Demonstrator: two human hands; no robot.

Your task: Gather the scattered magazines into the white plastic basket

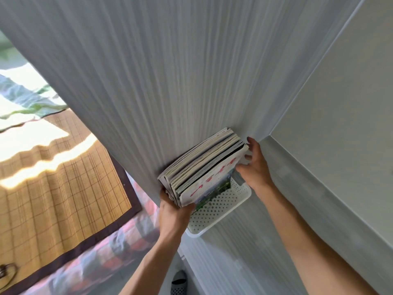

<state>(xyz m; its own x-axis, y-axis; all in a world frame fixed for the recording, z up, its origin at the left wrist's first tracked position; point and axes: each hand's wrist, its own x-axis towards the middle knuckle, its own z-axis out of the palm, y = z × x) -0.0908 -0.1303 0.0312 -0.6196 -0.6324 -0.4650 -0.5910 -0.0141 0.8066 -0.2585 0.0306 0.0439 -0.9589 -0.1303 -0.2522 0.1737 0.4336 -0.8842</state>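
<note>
A thick stack of magazines [204,165] stands on edge in the white plastic basket [214,211], which has perforated walls and sits on a grey ledge against the wood-grain wall. The front magazine has a white cover with red characters and a green picture. My left hand [173,211] grips the near lower corner of the stack. My right hand [254,165] presses against the stack's far right edge, fingers spread around it. The lower part of the magazines is hidden inside the basket.
A grey wood-grain wall panel [148,81] rises behind the basket, meeting a plain pale wall [340,124] at the corner. To the left lies a bamboo mat [53,177] with a dark border over a checked quilt [119,248]. A grey slipper [179,282] is on the floor below.
</note>
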